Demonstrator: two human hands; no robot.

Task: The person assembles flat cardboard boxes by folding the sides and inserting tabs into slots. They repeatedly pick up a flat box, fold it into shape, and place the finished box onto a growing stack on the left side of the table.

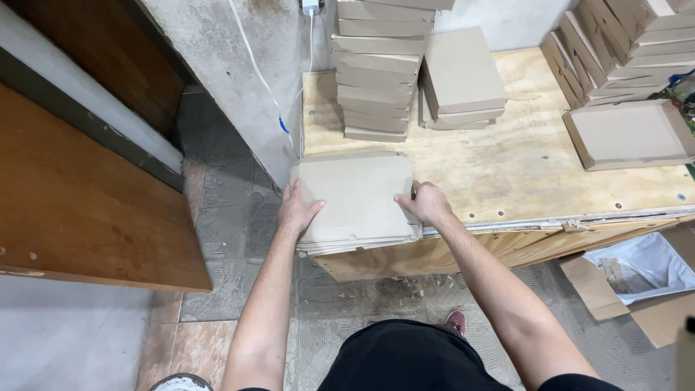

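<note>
Both hands flank cardboard stack; lower sheets hidden.

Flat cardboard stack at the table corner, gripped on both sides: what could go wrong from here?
1. The flat cardboard stack overhangs the plywood table corner; with the left hand and right hand only pressing its sides, lower sheets, already fanned at the front edge, could slip to the floor.
2. The tall box pile stands just behind; pushing the stack back might topple it.
</note>
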